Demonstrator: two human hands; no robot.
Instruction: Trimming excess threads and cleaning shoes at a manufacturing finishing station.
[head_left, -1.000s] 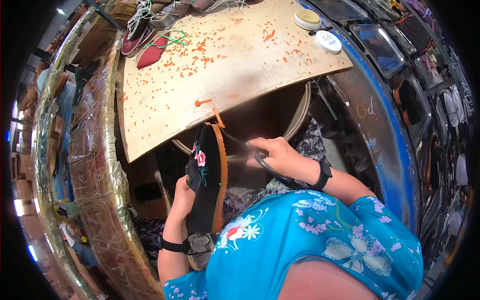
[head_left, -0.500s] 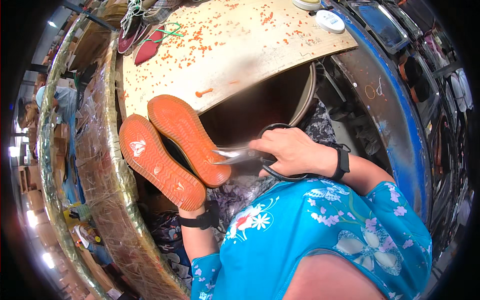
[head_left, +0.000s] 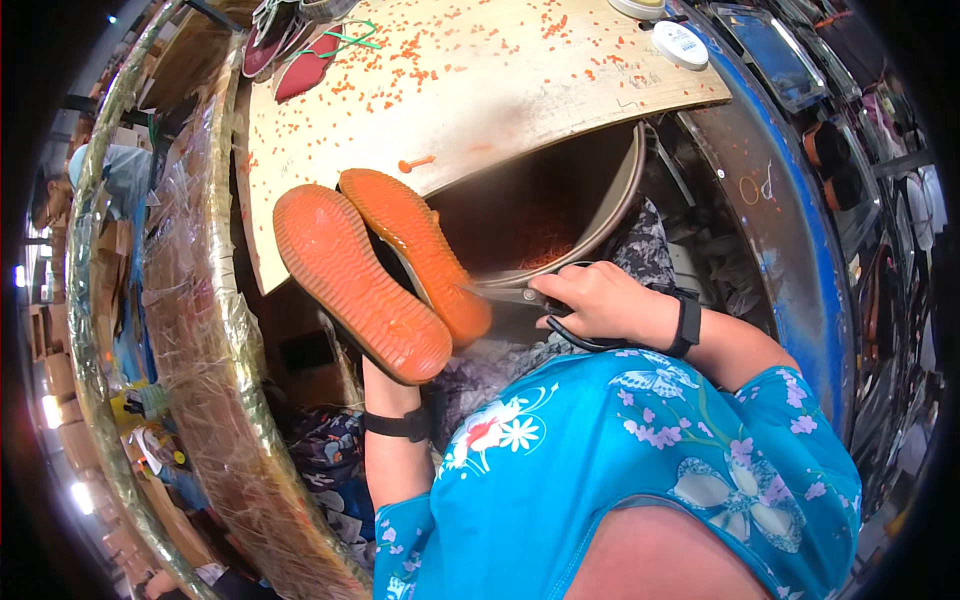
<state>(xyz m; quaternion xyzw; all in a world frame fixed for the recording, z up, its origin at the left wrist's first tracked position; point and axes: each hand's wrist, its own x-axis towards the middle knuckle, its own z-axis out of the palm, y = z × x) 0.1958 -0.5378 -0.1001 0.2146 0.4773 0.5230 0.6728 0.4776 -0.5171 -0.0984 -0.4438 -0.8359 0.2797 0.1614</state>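
Observation:
A pair of shoes with orange rubber soles is held up at centre left, soles facing me: the nearer shoe overlaps the farther shoe, which is tipped onto its edge. Behind them my left hand carries the pair; its fingers are hidden, only the wrist and a black strap show. My right hand is closed on black-handled scissors, thumb and fingers in the loops. The scissors' blades reach to the edge of the farther sole near its heel end.
Under the cut-out wooden tabletop, strewn with orange scraps, sits a round dark bin with orange bits inside. A maroon shoe with green laces lies far left, a white round lid far right. Plastic-wrapped boards line the left.
Both shoes have shifted right and turned, so the farther one now shows more of its edge. My right hand has moved slightly right with the scissors.

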